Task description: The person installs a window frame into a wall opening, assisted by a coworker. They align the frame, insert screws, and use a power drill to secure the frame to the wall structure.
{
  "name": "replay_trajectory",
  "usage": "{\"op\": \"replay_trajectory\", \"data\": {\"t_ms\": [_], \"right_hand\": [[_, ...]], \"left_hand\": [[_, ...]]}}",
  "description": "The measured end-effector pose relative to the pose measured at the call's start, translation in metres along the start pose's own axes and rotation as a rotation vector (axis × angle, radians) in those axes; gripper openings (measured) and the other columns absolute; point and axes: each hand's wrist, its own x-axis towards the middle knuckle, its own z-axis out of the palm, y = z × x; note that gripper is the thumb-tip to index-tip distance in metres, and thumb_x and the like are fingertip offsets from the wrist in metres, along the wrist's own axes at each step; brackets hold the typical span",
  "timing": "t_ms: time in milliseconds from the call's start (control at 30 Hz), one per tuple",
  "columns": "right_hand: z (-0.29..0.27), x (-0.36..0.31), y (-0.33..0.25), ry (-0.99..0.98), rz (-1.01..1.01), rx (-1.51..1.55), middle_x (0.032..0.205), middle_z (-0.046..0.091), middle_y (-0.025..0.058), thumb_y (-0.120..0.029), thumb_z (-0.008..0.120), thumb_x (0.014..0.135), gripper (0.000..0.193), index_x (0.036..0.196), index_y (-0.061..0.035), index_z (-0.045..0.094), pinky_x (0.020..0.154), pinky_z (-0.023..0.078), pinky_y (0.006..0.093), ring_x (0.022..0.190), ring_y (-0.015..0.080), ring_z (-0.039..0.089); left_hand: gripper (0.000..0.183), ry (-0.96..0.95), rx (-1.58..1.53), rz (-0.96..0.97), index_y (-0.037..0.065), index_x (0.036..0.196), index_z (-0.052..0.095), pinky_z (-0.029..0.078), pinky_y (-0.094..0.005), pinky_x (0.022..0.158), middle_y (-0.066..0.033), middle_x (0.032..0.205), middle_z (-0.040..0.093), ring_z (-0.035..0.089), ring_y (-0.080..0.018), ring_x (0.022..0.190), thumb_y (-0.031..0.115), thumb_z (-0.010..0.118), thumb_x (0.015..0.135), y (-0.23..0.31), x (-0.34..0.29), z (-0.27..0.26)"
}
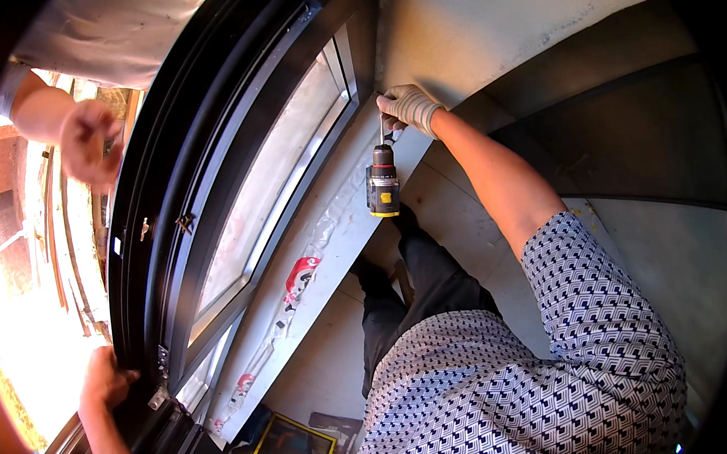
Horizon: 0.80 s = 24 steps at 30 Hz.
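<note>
The power drill [383, 184] is right of the window's middle, at the far end of the white sill [321, 284]; whether it rests there or hangs over it cannot be told. Its long axis runs near to far: the battery end is nearest the wearer, and the thin shaft [382, 130] points away to the gloved right hand [415, 111]. That hand is just beyond the chuck, its fingers drawn in narrowly at the shaft's tip; how firmly they hold it is unclear. The right hand is much the nearer to the drill. The bare left hand [106, 376] is well apart, near and to the left, bent at the edge of the black window frame [145, 265]; its grip cannot be judged. Far left, outside the window, is another person's hand [92, 148], apart from both.
</note>
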Motion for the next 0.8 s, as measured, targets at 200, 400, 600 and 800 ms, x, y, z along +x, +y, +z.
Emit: {"op": "replay_trajectory", "data": {"t_ms": [200,400,600,800], "right_hand": [[-0.002,0.002,0.002,-0.018,0.005,-0.018,0.090,0.075,0.0069,-0.029,0.066,0.106,0.024,0.104,-0.0050,0.069,0.062,0.055,0.0277,0.073,0.0139,0.070],[0.001,0.003,0.004,-0.017,-0.035,-0.009,0.089,0.075,0.0069,-0.032,0.066,0.105,0.027,0.105,-0.0048,0.069,0.062,0.056,0.0291,0.071,0.0144,0.070],[0.011,0.003,0.012,0.025,-0.063,0.013,0.084,0.074,0.0072,-0.033,0.066,0.105,0.029,0.106,-0.0038,0.068,0.058,0.054,0.0301,0.067,0.0157,0.069],[0.021,-0.002,0.020,0.103,-0.061,0.074,0.084,0.074,0.0065,-0.036,0.065,0.106,0.033,0.100,-0.0036,0.068,0.057,0.053,0.0305,0.067,0.0138,0.068]], "left_hand": [[0.032,0.006,0.015,-0.005,-0.001,0.104,0.075,0.056,-0.0446,0.082,-0.0176,0.092,0.078,0.075,-0.0304,0.089,-0.008,0.083,0.075,0.007,-0.003,-0.001],[0.033,0.019,0.011,-0.010,-0.001,0.106,0.075,0.056,-0.0448,0.083,-0.0183,0.092,0.077,0.074,-0.0310,0.089,-0.008,0.083,0.074,0.011,-0.004,0.000],[0.035,0.029,0.032,-0.050,-0.001,0.107,0.075,0.056,-0.0453,0.081,-0.0198,0.095,0.077,0.074,-0.0320,0.091,-0.005,0.086,0.074,-0.003,0.003,0.002],[0.037,0.032,0.093,-0.069,-0.001,0.107,0.075,0.057,-0.0459,0.083,-0.0206,0.098,0.077,0.074,-0.0349,0.094,0.000,0.090,0.074,-0.008,0.005,0.001]]}}
